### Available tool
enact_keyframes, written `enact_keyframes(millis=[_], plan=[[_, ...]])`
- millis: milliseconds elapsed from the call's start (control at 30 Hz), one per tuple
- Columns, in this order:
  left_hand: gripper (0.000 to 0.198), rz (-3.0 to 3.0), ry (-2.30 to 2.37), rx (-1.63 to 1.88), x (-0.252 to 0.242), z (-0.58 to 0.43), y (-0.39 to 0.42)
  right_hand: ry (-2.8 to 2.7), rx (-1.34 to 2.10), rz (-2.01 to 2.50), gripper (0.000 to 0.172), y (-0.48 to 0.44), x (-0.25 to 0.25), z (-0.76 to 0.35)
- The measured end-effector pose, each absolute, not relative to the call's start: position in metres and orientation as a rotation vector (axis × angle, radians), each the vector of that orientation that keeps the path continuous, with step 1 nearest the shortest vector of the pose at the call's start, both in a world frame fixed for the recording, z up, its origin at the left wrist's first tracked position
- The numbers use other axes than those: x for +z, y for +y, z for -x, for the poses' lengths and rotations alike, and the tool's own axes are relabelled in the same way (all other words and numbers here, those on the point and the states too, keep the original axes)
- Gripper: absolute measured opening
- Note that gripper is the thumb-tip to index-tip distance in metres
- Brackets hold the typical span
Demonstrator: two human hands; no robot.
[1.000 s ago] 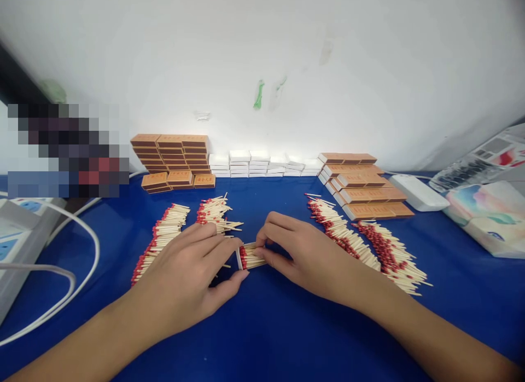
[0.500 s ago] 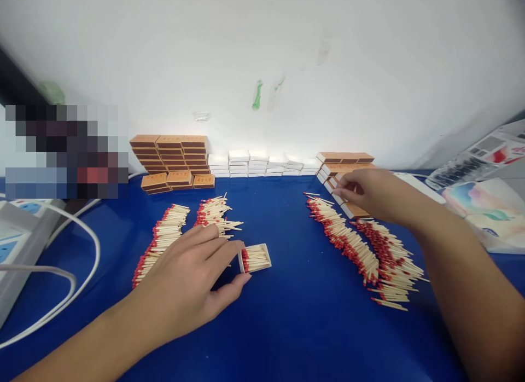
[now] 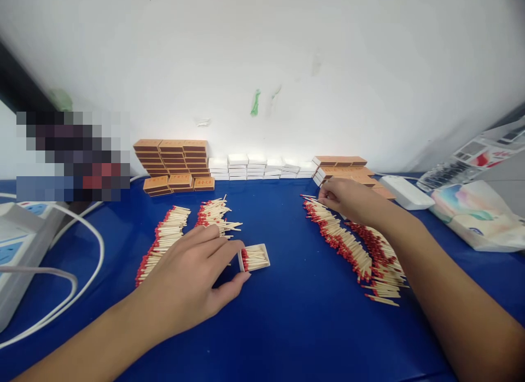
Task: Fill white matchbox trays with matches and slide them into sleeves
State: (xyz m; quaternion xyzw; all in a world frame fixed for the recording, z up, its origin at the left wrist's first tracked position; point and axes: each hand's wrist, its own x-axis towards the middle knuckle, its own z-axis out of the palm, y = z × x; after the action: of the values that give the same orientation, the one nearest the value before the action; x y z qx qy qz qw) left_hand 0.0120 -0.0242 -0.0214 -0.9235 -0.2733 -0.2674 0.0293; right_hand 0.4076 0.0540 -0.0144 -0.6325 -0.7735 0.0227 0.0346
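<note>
A small white matchbox tray (image 3: 262,266) lies on the blue table, filled with red-headed matches (image 3: 255,256). My left hand (image 3: 200,267) grips its left end between thumb and forefinger. Over on the right, my right hand (image 3: 344,198) has its fingertips pinched together at the far end of a long row of matches (image 3: 338,234); whether a match is between them is hidden. A second right-hand row of matches (image 3: 383,261) lies partly under that forearm. Beside and beneath my left hand are two more groups of matches, a row (image 3: 166,237) and a smaller pile (image 3: 213,209).
Orange-brown matchbox sleeves (image 3: 172,157) are stacked at the back left, white trays (image 3: 256,167) along the wall, and more matchboxes (image 3: 344,171) back right. A power strip (image 3: 24,245) with white cables is at left; a white adapter (image 3: 406,192) and tissue pack (image 3: 476,212) at right.
My right hand has moved left and slightly down, from over the right-hand matchboxes to the far end of the match row. My left hand stays on the tray. The view has shifted slightly.
</note>
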Motion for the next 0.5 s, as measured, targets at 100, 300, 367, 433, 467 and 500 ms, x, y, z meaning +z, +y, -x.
enact_keyframes(millis=[100,300,367,433,467,500], plan=[[0.021,2.848,-0.852,-0.822,-0.0214,-0.0116,-0.0244,-2.441,0.034,1.82,0.02,0.0571,-0.0184,-0.4059],[0.021,2.852,-0.85,-0.813,-0.0205,-0.0121,-0.0243,-2.42,0.009,1.759,0.022,0.0607,-0.021,-0.3991],[0.02,2.849,-0.861,-0.816,-0.0201,-0.0125,-0.024,-2.389,-0.01,1.743,0.018,0.0613,-0.0218,-0.3998],[0.02,2.848,-0.861,-0.818,-0.02,-0.0126,-0.0236,-2.387,-0.031,1.714,0.018,0.0619,-0.0229,-0.4014],[0.02,2.848,-0.855,-0.818,-0.0202,-0.0126,-0.0234,-2.396,-0.044,1.7,0.018,0.0623,-0.0237,-0.402],[0.02,2.848,-0.849,-0.819,-0.0204,-0.0125,-0.0232,-2.408,-0.059,1.69,0.019,0.0627,-0.0244,-0.4024]])
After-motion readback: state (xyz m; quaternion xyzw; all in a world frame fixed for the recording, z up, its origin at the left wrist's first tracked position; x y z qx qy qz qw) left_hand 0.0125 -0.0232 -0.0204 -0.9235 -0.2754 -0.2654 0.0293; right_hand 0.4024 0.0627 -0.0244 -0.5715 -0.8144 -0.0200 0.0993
